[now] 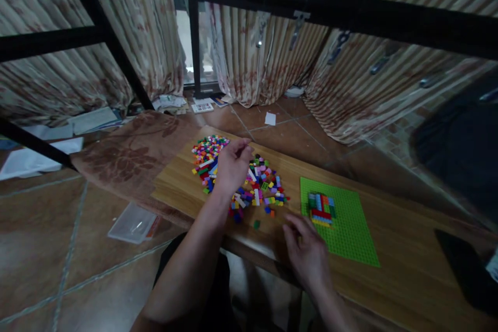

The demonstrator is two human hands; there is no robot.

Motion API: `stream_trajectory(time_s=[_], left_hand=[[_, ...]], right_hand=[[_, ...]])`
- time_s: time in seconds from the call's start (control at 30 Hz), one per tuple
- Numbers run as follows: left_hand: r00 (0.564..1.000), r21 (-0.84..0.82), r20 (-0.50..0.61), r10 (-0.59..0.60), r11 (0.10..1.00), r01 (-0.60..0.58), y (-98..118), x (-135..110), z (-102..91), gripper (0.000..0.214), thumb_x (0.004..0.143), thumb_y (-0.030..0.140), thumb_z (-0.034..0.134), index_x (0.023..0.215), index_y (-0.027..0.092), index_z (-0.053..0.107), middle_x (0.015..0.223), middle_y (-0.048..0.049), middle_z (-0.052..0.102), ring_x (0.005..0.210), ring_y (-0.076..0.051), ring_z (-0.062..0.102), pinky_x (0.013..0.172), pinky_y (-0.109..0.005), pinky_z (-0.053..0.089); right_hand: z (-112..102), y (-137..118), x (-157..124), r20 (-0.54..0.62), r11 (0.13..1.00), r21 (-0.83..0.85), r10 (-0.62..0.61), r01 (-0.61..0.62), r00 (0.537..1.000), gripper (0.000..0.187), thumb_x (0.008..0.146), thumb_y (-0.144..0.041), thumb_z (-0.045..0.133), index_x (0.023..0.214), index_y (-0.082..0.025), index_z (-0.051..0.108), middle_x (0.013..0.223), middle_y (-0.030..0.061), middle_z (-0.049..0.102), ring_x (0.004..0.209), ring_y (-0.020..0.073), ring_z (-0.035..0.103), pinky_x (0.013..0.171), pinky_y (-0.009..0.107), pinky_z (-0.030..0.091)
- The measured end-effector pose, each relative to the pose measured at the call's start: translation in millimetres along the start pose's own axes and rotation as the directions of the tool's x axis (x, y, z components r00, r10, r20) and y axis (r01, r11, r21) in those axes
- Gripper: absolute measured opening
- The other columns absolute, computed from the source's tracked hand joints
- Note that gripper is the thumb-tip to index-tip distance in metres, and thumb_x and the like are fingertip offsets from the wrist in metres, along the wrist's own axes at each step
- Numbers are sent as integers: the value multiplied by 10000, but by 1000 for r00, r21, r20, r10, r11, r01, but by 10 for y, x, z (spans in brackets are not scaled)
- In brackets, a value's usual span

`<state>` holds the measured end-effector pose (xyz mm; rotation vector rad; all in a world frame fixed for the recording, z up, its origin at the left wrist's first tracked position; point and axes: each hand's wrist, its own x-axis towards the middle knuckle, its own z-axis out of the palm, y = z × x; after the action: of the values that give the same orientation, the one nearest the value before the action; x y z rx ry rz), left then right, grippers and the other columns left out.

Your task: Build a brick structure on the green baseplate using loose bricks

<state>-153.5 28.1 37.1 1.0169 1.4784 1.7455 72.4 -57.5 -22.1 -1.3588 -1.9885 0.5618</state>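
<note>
A heap of small coloured bricks (249,179) lies on a wooden table (389,249). My left hand (232,165) hovers over the middle of the heap, fingers curled in a pinch; what it holds, if anything, is hidden. To the right lies a green baseplate (350,233) with a small block of coloured bricks (321,209) built near its left edge. My right hand (307,251) rests on the table by the plate's near left corner, fingers loosely curled, nothing visible in them.
A brown patterned cloth (128,155) covers the table's left end. A clear plastic lid (132,223) lies on the tiled floor below. Papers (93,119) are piled by the curtains. A black metal frame (272,0) crosses overhead. A dark object (462,264) sits at far right.
</note>
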Motion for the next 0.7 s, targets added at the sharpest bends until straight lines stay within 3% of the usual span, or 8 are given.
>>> stream_trajectory(time_s=[0.17,0.37,0.53,0.7], left_hand=[[998,-103,-69,-13,995,6,142,-5,-102,199,791,176,601,968,125,677,838,-40,711,677,-114,652,668,-235,549],[999,-73,-53,12,997,-16,120,-12,-179,208,807,184,591,982,121,685,817,-41,708,690,-123,659,667,-243,551],[999,-65,-46,14,998,-17,67,1,-201,216,804,200,600,988,128,688,800,-33,700,674,-125,650,642,-238,531],[1000,-54,-19,21,998,-22,36,26,-175,199,793,188,608,962,124,691,765,-24,680,675,-127,632,639,-238,529]], right_hand=[[270,-175,269,76,997,-32,-69,72,995,258,919,-260,482,1089,-220,672,1100,80,669,1033,233,620,911,395,497],[505,-262,554,203,971,-134,-167,197,965,363,839,-145,512,1155,-225,672,1214,82,651,1110,268,566,983,455,452],[486,-194,753,373,949,-149,-208,279,904,536,755,-109,593,1274,-242,611,1298,54,622,1154,272,518,1008,459,426],[421,-154,868,435,939,-156,-214,308,875,503,750,-95,621,1238,-215,633,1263,67,633,1129,262,514,991,422,440]])
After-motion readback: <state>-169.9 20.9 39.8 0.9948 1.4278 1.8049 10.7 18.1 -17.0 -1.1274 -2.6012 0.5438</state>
